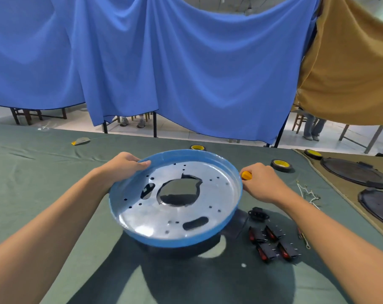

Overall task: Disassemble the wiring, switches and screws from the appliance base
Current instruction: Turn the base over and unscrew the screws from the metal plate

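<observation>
Far L, at 10 o'clock of the scene, a small grey-and-yellow scrap (81,141) lies on the green cloth (43,172).

Your left hand (122,165) grasps the appliance base (217,194) at its 10 o'clock rim, fingers curled over the edge. The base sits centre of the cloth, right in front of you, tilted w/ its open side toward you. It's a round, shallow pan w/ a blue rim and wall and a bare silver inner face. There's a big ragged hole in the middle, a smaller cutout at 9 o'clock of that hole, an oblong slot at 5 o'clock, and small screw holes scattered around. No wires or switches show inside it.

Your right hand (260,183) is at the base's 3 o'clock, just beside the rim, clenched round a yellow handle (246,175); only the handle's end shows.

At 4 o'clock of the base lie a black connector (258,213) and four black switches (271,242) w/ red rockers. Thin wires (306,194) lie further R.

Tape rolls (281,165) w/ yellow inner labels sit at 12–2 o'clock; their print is too small to read. Dark round plates (355,172) are far R.
</observation>
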